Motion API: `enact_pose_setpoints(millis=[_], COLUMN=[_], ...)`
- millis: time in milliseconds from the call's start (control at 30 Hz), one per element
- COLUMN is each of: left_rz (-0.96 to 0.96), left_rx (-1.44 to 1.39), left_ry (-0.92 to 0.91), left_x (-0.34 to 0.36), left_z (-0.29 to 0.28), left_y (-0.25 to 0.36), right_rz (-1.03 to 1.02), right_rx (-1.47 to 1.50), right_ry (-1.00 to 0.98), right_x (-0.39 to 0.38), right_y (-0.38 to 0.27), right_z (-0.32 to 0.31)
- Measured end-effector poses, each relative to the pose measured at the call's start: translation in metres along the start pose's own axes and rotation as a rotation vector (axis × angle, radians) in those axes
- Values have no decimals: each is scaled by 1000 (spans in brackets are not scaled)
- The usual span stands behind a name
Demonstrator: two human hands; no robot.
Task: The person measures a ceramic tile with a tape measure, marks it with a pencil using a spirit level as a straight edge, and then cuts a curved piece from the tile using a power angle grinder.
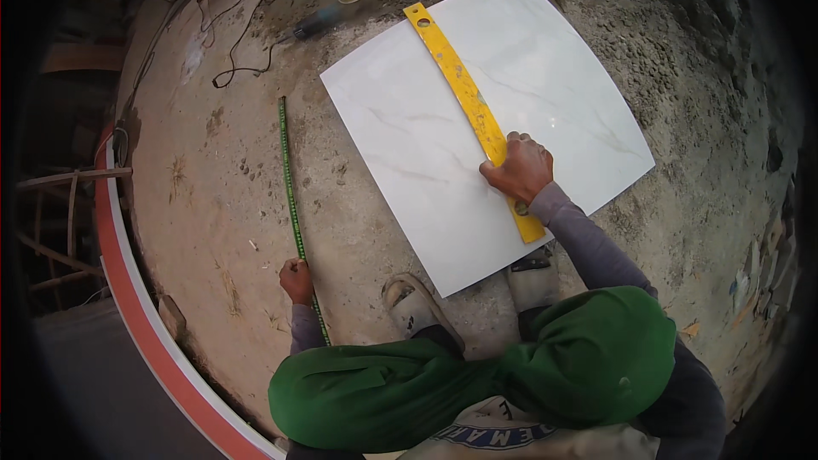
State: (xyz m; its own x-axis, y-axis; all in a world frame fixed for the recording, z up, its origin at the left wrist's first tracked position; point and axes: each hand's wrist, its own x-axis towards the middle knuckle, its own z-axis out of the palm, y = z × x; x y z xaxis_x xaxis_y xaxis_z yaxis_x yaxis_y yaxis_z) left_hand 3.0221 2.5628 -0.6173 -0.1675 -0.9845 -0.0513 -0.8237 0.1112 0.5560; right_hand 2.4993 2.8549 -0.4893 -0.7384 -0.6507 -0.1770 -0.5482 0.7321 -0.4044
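While the right hand (521, 169) grips the yellow level (460, 81) — laid across the tile (400, 145) — the left hand (296, 281) pinches a green tape (290, 179) out to the left.

- long, muted grey-purple sleeves (592, 234) with soft creases
- loose, folded green cloth (366, 392) over the knees
- pale top (618, 443) with a curved blue printed band (498, 437)
- scuffed greyish footwear (535, 287), dark patches
- dark cloth (439, 339) at the ankles

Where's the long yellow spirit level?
Head view, just right of centre: the long yellow spirit level lies across the large white veined tile, right hand on its near half.
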Motion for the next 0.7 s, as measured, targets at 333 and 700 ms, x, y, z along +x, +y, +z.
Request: enact_pose_setpoints(millis=[333, 700], left_rz=[422, 725], left_rx=[57, -17], left_ry=[33, -638], left_x=[127, 111], left_z=[0, 54], left_y=[127, 370], right_rz=[-164, -251], right_rx=[-137, -36], right_ry=[63, 228], right_x=[-44, -67], right_y=[83, 75], right_z=[-49, -37])
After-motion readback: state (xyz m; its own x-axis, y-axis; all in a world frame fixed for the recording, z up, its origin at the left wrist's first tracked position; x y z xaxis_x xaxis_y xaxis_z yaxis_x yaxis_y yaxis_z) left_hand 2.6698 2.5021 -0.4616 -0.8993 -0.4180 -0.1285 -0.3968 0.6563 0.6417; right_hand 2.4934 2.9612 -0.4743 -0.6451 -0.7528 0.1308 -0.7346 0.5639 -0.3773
